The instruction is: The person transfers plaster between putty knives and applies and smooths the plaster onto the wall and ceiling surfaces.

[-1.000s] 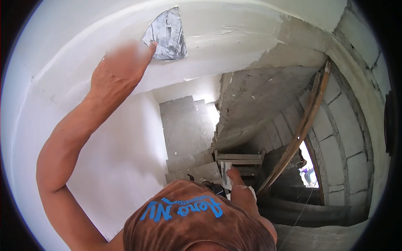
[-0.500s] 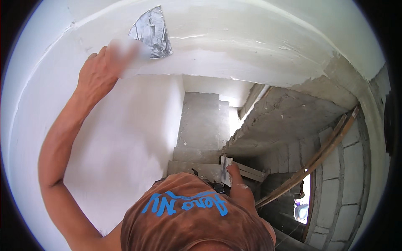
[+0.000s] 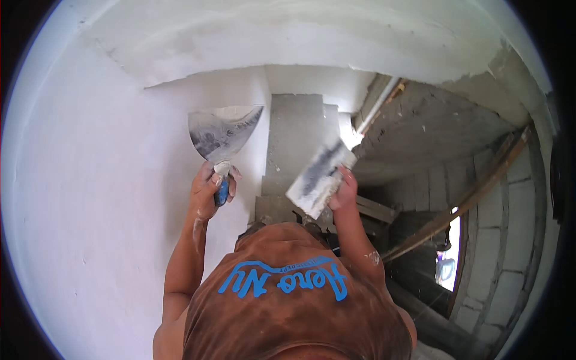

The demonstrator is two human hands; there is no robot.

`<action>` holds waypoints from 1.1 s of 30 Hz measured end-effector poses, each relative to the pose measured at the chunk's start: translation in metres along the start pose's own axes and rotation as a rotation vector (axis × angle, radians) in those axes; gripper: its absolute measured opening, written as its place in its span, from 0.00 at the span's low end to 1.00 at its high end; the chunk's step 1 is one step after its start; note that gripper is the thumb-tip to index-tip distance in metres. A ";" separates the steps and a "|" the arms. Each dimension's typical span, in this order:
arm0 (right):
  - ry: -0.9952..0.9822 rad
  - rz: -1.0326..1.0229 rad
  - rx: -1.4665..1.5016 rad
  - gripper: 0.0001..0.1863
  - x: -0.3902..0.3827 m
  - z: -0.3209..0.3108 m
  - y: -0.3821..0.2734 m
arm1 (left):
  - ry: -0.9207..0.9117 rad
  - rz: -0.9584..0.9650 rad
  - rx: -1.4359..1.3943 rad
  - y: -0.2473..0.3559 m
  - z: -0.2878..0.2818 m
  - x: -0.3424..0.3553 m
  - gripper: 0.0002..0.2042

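A wide putty knife [image 3: 223, 133] with a blue handle is gripped in my left hand [image 3: 208, 189], its flared blade pointing up and smeared with white and grey compound. My right hand [image 3: 344, 191] is closed around the edge of a flat rectangular trowel [image 3: 321, 180], coated in white compound and held tilted. Both tools are in front of my chest, apart from each other. The putty knife's blade is clear of the white plastered band [image 3: 258, 45] above. White smears mark both forearms.
Smooth white wall [image 3: 120, 180] stands at my left. Grey concrete steps [image 3: 294, 132] lie ahead below me. At right are a rough concrete slab underside [image 3: 432, 120], a slanting wooden board [image 3: 462, 207], a block wall [image 3: 486, 240] and a bright opening [image 3: 447, 264].
My left hand has come down from the plastered band, bringing the putty knife in front of me. My right hand has raised the trowel from beside my waist toward it.
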State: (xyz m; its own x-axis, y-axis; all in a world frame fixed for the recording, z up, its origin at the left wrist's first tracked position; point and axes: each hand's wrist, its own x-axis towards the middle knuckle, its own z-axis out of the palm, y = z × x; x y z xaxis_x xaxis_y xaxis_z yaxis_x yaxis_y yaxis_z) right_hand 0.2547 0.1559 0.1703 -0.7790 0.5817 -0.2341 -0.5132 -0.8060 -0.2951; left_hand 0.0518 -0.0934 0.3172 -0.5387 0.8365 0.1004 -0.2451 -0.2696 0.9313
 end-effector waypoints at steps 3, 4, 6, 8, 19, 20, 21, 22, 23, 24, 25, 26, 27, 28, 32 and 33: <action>-0.111 0.226 0.084 0.18 -0.003 0.032 0.019 | -0.009 0.025 0.389 -0.016 -0.002 -0.004 0.21; -0.135 0.256 0.056 0.19 -0.002 0.037 0.025 | -0.080 0.055 0.588 -0.020 -0.005 -0.006 0.21; -0.077 0.248 0.042 0.19 -0.006 0.058 0.030 | -0.168 0.099 0.771 -0.026 -0.008 -0.004 0.22; -0.047 0.182 -0.028 0.18 -0.015 0.070 0.023 | -0.429 0.195 1.144 -0.031 -0.007 0.002 0.23; 0.349 -1.231 -0.767 0.17 -0.067 0.222 -0.237 | -0.214 -0.029 1.054 -0.109 -0.050 -0.005 0.22; 0.430 -1.396 -0.907 0.16 -0.070 0.230 -0.273 | -0.200 -0.028 0.977 -0.118 -0.050 -0.007 0.21; 0.410 -1.546 -1.024 0.15 -0.067 0.235 -0.304 | -0.202 -0.040 0.940 -0.124 -0.049 -0.010 0.21; 0.399 -1.549 -1.033 0.15 -0.062 0.253 -0.301 | -0.195 -0.036 0.930 -0.133 -0.053 -0.010 0.21; 0.561 -1.526 -1.225 0.16 -0.058 0.273 -0.299 | -0.206 -0.039 0.921 -0.143 -0.059 -0.010 0.21; 0.730 -1.490 -1.420 0.16 -0.055 0.287 -0.298 | -0.221 -0.044 0.909 -0.150 -0.060 -0.010 0.21; 0.738 -1.505 -1.434 0.16 -0.048 0.279 -0.321 | -0.260 -0.073 0.879 -0.150 -0.056 -0.006 0.20; 0.685 -1.575 -1.505 0.17 -0.039 0.259 -0.359 | -0.274 -0.063 0.862 -0.148 -0.051 0.000 0.20; 0.610 -1.627 -1.577 0.18 -0.028 0.262 -0.364 | -0.285 -0.052 0.871 -0.144 -0.050 0.002 0.20; 0.601 -1.627 -1.591 0.18 -0.022 0.263 -0.369 | -0.298 -0.041 0.879 -0.144 -0.050 0.004 0.20; 0.632 -1.524 -1.557 0.17 -0.009 0.274 -0.356 | -0.245 -0.016 0.842 -0.160 -0.072 0.006 0.20; 0.664 -1.448 -1.592 0.16 -0.012 0.277 -0.353 | -0.210 -0.017 0.796 -0.165 -0.076 0.008 0.20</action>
State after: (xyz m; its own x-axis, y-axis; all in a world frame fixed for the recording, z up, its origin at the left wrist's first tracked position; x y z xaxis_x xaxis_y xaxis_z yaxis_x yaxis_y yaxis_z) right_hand 0.3448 0.4030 0.5338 0.1026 0.7273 0.6786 0.4351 0.5806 -0.6881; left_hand 0.0266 -0.0790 0.1378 -0.3588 0.9305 0.0741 0.4352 0.0966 0.8951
